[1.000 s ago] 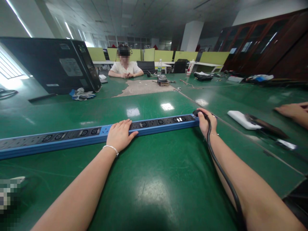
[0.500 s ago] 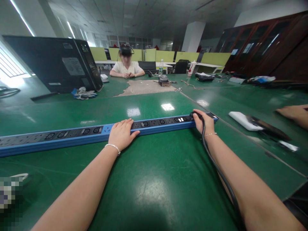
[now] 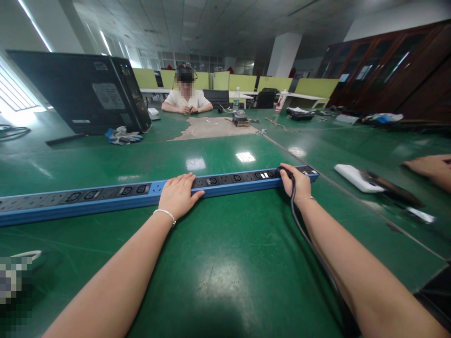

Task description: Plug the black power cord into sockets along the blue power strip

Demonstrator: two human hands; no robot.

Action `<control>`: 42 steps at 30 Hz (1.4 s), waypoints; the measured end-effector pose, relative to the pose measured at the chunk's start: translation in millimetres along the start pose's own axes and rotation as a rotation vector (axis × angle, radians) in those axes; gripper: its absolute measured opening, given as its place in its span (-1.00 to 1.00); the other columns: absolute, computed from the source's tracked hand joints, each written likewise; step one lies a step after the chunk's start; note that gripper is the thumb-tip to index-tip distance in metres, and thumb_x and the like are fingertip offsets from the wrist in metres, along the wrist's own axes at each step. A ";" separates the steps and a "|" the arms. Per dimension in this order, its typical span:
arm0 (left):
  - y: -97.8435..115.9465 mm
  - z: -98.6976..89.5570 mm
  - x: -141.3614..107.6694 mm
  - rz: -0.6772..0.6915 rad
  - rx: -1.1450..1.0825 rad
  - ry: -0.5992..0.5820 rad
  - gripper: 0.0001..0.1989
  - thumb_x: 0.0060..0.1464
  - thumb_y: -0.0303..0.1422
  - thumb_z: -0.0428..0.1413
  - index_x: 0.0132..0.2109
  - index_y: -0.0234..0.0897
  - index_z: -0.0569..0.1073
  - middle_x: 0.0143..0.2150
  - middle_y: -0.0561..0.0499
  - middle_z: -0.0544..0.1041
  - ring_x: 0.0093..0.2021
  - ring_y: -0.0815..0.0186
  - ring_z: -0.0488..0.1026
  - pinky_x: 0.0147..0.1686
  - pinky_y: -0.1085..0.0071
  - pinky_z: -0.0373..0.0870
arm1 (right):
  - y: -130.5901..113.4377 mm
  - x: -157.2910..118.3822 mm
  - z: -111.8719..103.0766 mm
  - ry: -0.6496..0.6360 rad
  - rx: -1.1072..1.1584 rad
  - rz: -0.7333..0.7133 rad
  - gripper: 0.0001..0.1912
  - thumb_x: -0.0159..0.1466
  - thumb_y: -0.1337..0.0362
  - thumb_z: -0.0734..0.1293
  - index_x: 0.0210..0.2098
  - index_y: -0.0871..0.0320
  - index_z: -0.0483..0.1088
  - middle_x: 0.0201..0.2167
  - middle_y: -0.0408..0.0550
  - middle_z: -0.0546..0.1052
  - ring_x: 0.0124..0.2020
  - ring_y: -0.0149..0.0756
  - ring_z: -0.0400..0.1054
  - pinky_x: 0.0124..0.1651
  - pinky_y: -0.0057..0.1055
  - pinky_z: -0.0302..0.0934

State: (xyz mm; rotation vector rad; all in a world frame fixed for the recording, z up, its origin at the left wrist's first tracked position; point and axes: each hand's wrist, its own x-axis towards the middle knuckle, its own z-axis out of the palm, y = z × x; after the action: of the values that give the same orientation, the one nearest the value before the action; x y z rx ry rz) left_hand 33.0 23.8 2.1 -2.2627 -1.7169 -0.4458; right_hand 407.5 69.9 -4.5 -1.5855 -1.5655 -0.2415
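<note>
A long blue-and-black power strip (image 3: 214, 190) lies across the green table, its row of sockets facing up. My left hand (image 3: 178, 195) grips it near the middle, fingers over the top and thumb along the front side. Near the strip's right end, my right hand (image 3: 295, 183) is closed around a black power plug (image 3: 280, 172) at the sockets. My fingers partly cover the plug, so I cannot tell how far it sits in the socket. Its black cable (image 3: 310, 239) runs down beside my right forearm.
A black computer case (image 3: 81, 94) stands at the back left, with gloves (image 3: 123, 136) before it. A person (image 3: 186, 98) sits across the table. On the right lie a white device (image 3: 355, 177) and another person's hand (image 3: 428, 168). A bottle (image 3: 236, 98) stands at the back.
My right hand has shifted slightly left and down with the plug, and the cable has swung a little left. My left hand stays in place on the strip.
</note>
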 end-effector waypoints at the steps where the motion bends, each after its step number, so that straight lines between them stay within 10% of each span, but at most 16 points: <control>1: -0.1 0.1 0.0 -0.001 -0.003 0.000 -0.41 0.12 -0.01 -0.12 0.16 -0.32 0.26 0.19 -0.16 0.33 0.18 0.10 0.23 0.13 0.16 0.12 | -0.8 -1.3 -0.1 -0.003 -0.008 -0.004 -0.62 0.18 0.14 0.21 -0.10 0.12 0.47 -0.23 0.04 0.57 -0.18 -0.11 0.45 -0.05 -0.19 0.28; 10: -1.2 2.5 -0.4 0.002 -0.021 0.005 -0.41 0.13 0.00 -0.14 0.16 -0.31 0.25 0.18 -0.19 0.33 0.18 0.09 0.23 0.14 0.15 0.10 | -0.6 -2.9 4.4 0.038 0.065 0.015 -0.62 0.17 0.12 0.21 -0.12 0.14 0.47 -0.23 0.04 0.57 -0.21 -0.14 0.45 -0.05 -0.20 0.28; 16: 0.8 0.0 -0.6 0.002 -0.026 0.010 -0.41 0.13 -0.01 -0.13 0.15 -0.32 0.26 0.17 -0.19 0.34 0.17 0.09 0.23 0.13 0.15 0.11 | -13.8 6.5 4.6 0.355 0.315 0.128 -0.59 0.21 0.08 0.19 -0.14 0.21 0.46 -0.18 0.06 0.55 -0.14 -0.19 0.42 0.00 -0.20 0.25; 26: 1.8 -0.8 -0.7 0.002 -0.024 0.015 -0.42 0.13 -0.01 -0.14 0.15 -0.30 0.26 0.17 -0.17 0.34 0.16 0.09 0.24 0.11 0.15 0.12 | -87.4 -15.7 26.8 -0.062 0.344 -0.037 -0.62 0.21 0.06 0.21 -0.13 0.14 0.47 -0.19 0.00 0.57 -0.17 -0.19 0.44 -0.06 -0.28 0.29; 42: 0.9 1.2 -0.6 0.009 -0.060 0.029 -0.42 0.13 -0.02 -0.13 0.14 -0.31 0.26 0.17 -0.16 0.34 0.16 0.09 0.24 0.12 0.15 0.10 | -99.6 -20.0 24.3 -0.106 0.156 -0.074 -0.63 0.23 0.14 0.18 -0.09 0.16 0.45 -0.30 0.01 0.59 -0.30 -0.19 0.47 -0.17 -0.31 0.33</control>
State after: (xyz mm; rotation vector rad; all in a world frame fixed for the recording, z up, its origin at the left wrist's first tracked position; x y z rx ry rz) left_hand 33.8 23.5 0.7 -2.2931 -1.7010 -0.5324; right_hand 305.1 55.1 10.5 -1.4410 -1.6846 -0.0740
